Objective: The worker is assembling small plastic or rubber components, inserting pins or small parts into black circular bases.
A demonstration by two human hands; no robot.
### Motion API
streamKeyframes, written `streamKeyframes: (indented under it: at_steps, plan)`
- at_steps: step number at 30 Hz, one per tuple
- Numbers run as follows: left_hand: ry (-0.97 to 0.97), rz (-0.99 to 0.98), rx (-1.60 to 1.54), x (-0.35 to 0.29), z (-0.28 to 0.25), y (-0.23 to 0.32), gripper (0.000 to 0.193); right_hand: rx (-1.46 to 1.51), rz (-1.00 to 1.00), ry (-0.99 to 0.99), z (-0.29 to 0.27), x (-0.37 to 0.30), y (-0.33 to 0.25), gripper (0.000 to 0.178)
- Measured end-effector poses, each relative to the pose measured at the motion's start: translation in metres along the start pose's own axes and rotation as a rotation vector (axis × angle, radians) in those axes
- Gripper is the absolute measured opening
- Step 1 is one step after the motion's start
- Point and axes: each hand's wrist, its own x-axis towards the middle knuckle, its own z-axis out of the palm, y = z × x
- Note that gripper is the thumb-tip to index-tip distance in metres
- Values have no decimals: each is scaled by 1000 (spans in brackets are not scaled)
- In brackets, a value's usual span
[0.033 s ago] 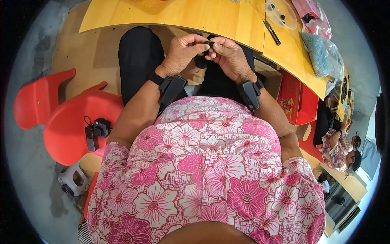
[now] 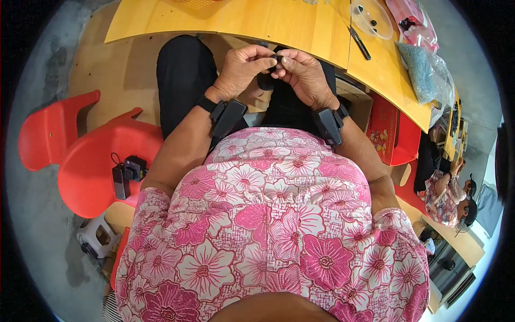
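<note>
My left hand (image 2: 241,68) and my right hand (image 2: 304,76) meet over my lap, just in front of the table's near edge. Pinched between the fingertips of both is a small black piece (image 2: 278,60). The fingers cover most of it, so its exact kind does not show. Each wrist wears a dark strapped device. On the yellow table (image 2: 284,24), off to the right, lies a slim black pointed tool (image 2: 359,44). Beyond it stands a clear round dish (image 2: 371,20) with a few small black pieces inside.
A clear bag of grey-green granules (image 2: 417,70) and a pink package (image 2: 409,19) occupy the table's right end. Below is a red box (image 2: 394,131). Red chairs (image 2: 80,172) stand at left, one carrying black devices (image 2: 129,174). Another person (image 2: 441,196) sits far right.
</note>
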Motion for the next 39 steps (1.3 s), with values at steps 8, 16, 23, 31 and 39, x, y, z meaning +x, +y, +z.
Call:
streamKeyframes:
  at_steps: [8,16,23,31,39]
  plan:
    - [30,-116,-110,-2,2,0,21,-376,-233,144,12,0,4,16]
    - [41,-174,-243,-1,0,-4,20,-108,-189,121,9,5,15,16]
    - [24,-183,-297,-1,-1,-9,19,-7,-152,137,9,3,17,18]
    - [46,-125,-183,-3,4,4,16,217,-5,-11,3,3,14,18]
    - [59,-136,-94,-3,3,3,17,-115,-168,187,11,2,11,15]
